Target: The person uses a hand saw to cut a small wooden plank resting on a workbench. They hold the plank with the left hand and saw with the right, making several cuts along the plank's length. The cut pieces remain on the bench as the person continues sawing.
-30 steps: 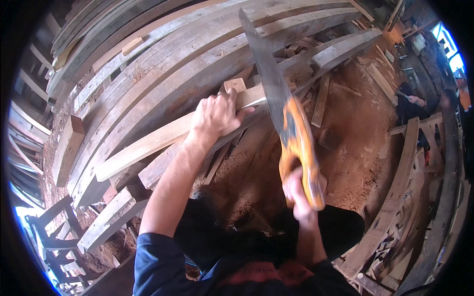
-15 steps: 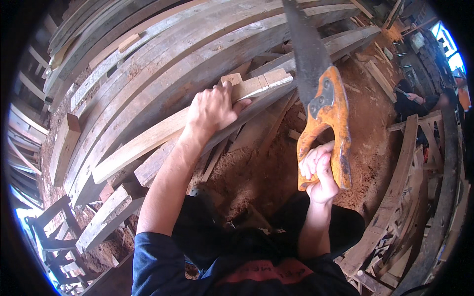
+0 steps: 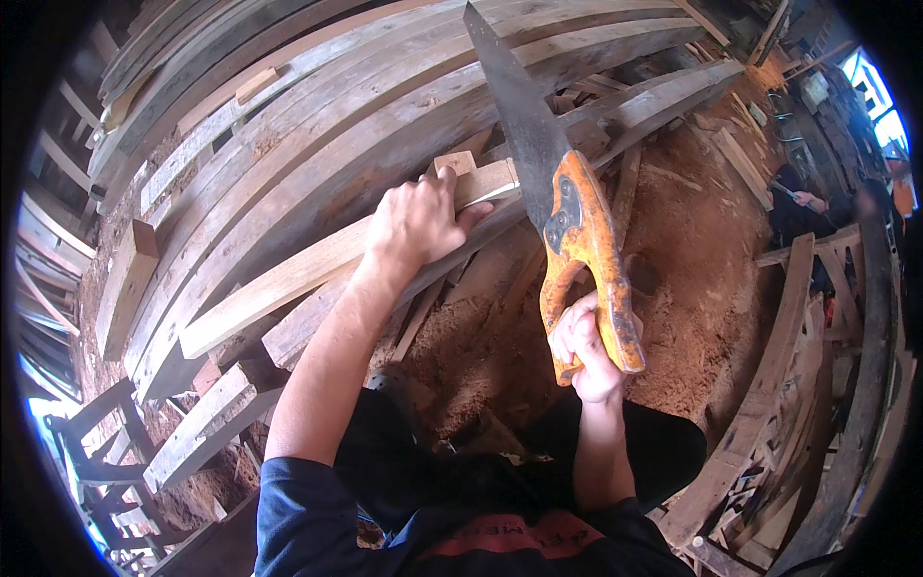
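Observation:
My left hand (image 3: 415,219) grips a pale, squared timber (image 3: 279,281) near its upper right end, beside a small wooden block (image 3: 455,162). The timber lies diagonally along a weathered beam (image 3: 298,337). My right hand (image 3: 586,348) is closed round the worn orange handle (image 3: 601,260) of a hand saw. The saw's grey blade (image 3: 519,111) points up and away from me, passing across the end of the pale timber. Whether its teeth touch the wood I cannot tell.
Long boards (image 3: 365,77) are stacked across the back and left. Reddish sawdust-covered ground (image 3: 673,288) lies right of the saw. More beams (image 3: 769,404) and offcuts run down the right side, where a person in dark clothing (image 3: 798,197) holds a tool, near a bright window (image 3: 875,96).
The saw swung right and up half a second ago and has now come back left and a little down, over the timber. My left hand stays about where it was.

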`<state>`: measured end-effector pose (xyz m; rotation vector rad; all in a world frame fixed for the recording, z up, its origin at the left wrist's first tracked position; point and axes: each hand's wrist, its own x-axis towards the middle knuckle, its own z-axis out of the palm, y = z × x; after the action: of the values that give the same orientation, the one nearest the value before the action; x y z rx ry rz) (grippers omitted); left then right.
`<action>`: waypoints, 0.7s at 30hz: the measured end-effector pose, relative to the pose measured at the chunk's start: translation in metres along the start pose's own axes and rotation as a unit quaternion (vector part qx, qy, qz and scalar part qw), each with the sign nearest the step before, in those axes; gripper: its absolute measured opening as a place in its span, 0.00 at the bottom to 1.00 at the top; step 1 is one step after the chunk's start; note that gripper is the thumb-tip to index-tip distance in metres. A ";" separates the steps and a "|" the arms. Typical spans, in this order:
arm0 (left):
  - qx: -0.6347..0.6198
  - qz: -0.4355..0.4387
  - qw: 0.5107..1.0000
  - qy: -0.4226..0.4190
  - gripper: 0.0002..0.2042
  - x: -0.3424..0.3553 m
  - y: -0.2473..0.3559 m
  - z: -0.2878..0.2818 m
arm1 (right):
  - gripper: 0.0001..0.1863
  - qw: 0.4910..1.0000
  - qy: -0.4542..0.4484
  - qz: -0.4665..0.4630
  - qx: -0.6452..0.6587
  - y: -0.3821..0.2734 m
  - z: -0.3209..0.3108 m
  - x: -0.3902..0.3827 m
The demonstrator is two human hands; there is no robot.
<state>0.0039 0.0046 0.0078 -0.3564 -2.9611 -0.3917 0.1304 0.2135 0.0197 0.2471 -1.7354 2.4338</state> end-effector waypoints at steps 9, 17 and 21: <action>0.021 0.014 1.000 0.004 0.37 -0.001 -0.001 0.001 | 0.11 1.000 0.003 0.002 -0.021 -0.001 0.008 0.005; 0.010 0.008 1.000 -0.008 0.36 -0.001 -0.001 0.000 | 0.11 0.999 0.014 0.014 -0.031 -0.011 0.008 0.006; 0.002 -0.003 1.000 -0.018 0.36 0.000 -0.001 0.000 | 0.10 0.999 0.018 0.030 -0.011 -0.013 0.010 0.006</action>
<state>0.0035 0.0033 0.0080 -0.3581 -2.9989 -0.3825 0.1283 0.2082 0.0366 0.1504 -1.7784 2.4444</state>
